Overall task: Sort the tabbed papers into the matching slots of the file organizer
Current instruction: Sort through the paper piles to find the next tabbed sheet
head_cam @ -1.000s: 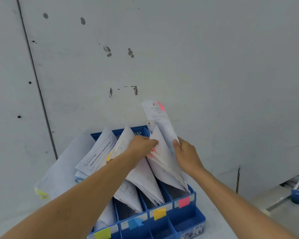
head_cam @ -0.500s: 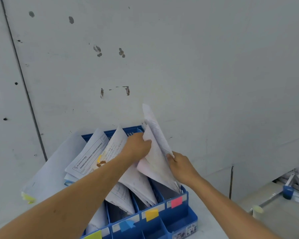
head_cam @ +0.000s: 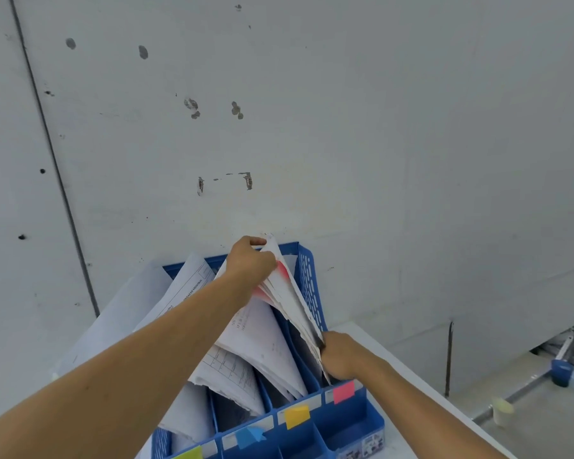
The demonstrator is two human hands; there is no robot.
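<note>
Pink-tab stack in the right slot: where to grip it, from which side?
Pinch the top corner of the stack, coming from above and the left. That corner sticks up free; the perforated wall of the organizer blocks the right, and the lower end is sunk in the slot. The left hand grips there.

- Table (head_cam: pixel 383 342): white top, set against a pale wall (head_cam: pixel 378 160); bare strip showing to the right of the organizer, with the edge running down toward the lower right.
- File organizer (head_cam: pixel 352 422): blue plastic, standing directly on the table, back toward the wall; perforated right side; front slots marked, left to right, green tab (head_cam: pixel 189 454), blue tab (head_cam: pixel 249 437), yellow tab (head_cam: pixel 297 415), pink tab (head_cam: pixel 343 391).
</note>
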